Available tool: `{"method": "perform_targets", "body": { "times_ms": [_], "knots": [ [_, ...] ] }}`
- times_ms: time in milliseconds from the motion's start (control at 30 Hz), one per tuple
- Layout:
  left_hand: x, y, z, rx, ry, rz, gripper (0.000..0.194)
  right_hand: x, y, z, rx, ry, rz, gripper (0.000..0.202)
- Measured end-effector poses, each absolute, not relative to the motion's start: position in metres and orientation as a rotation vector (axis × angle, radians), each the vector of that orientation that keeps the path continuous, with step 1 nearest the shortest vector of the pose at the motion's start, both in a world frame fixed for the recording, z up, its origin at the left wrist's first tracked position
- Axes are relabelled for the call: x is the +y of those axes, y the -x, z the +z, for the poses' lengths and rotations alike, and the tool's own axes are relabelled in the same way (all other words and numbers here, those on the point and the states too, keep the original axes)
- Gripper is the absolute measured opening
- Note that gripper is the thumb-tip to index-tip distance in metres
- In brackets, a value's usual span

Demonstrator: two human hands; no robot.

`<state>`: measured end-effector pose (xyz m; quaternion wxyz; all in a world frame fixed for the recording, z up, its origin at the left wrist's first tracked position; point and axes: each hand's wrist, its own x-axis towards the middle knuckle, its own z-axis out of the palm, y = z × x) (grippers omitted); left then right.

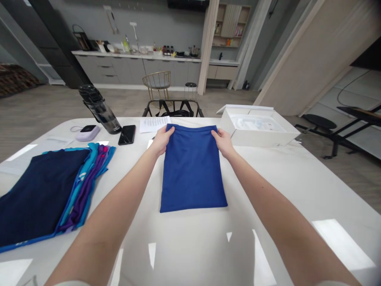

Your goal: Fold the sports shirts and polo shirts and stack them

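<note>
A blue cloth [193,171], folded into a rough rectangle, lies over the middle of the white table [190,246]. Its far left corner is pinched in my left hand [161,141]. At the far right corner, my right hand [223,143] grips the same cloth, thumb on top. The far edge is stretched between both hands, and the near edge faces me. To the left lies a pile of garments [44,194], dark navy on top, with blue, teal and purple layers showing at its right side.
Behind my left hand are a black phone [127,135], a clear bottle with a black lid [102,113], a lilac device [87,133] and a printed sheet [151,124]. An open white box [262,137] stands at the back right. A black-framed chair [173,108] is beyond the table.
</note>
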<state>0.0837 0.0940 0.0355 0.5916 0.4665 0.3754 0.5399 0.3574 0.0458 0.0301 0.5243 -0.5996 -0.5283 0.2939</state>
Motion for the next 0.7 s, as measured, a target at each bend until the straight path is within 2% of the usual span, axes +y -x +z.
{"method": "perform_targets", "body": {
  "times_ms": [100,233,333,400,567,700],
  "knots": [
    [0.128,-0.084,0.013,0.995,-1.066,1.247,0.033,0.077,-0.354,0.017,-1.279,1.563,0.687,0.033],
    [0.153,-0.073,-0.020,1.344,-1.213,1.176,0.018,0.103,-0.355,-0.006,-1.402,1.858,0.690,0.016],
    [0.166,-0.068,-0.017,1.444,-1.422,1.190,0.014,0.115,-0.357,-0.008,-1.442,1.850,0.631,0.019],
    [0.170,-0.070,-0.006,1.504,-1.568,1.214,0.017,0.118,-0.353,-0.004,-1.465,1.878,0.506,0.028],
    [0.143,-0.098,-0.003,1.613,-1.936,1.281,0.047,0.102,-0.317,-0.005,-1.615,2.010,0.104,0.054],
    [0.105,-0.124,-0.031,1.464,-2.188,0.809,0.046,0.085,-0.286,-0.026,-2.047,1.891,0.167,0.050]
  ]
}}
